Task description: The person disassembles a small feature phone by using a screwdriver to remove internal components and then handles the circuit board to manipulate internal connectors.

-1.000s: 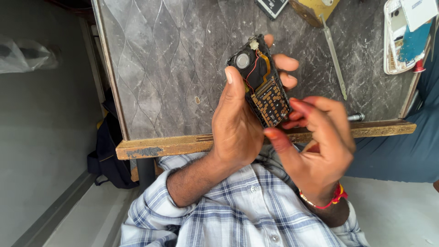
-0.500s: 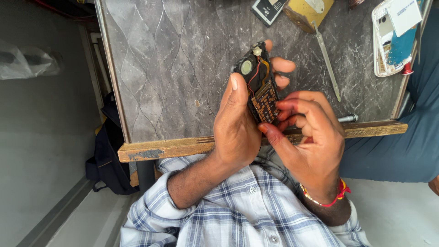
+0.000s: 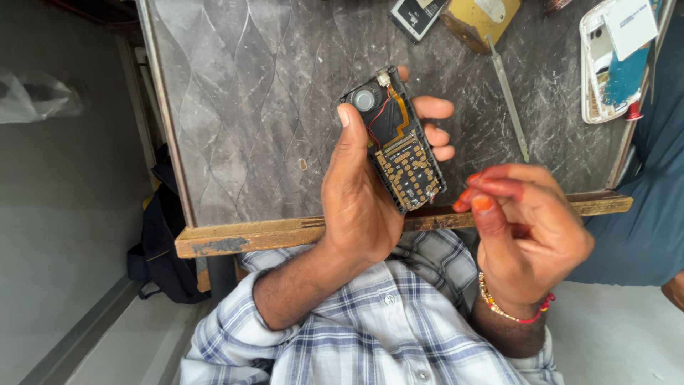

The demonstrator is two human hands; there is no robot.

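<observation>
Grey marbled table below; my left hand grips black opened phone board; right hand fingertips pinched, perhaps on nothing.

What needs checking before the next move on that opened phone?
1. Opened phone gripped firmly in left hand: ok.
2. Keypad contacts face up, unobstructed: ok.
3. Right hand apart from the phone, fingertips pinched: ok.
4. Small part between those fingertips: cannot tell.
5. Red wire beside round speaker attached at both ends: cannot tell.
6. Metal strip lying flat on table: ok.
</observation>
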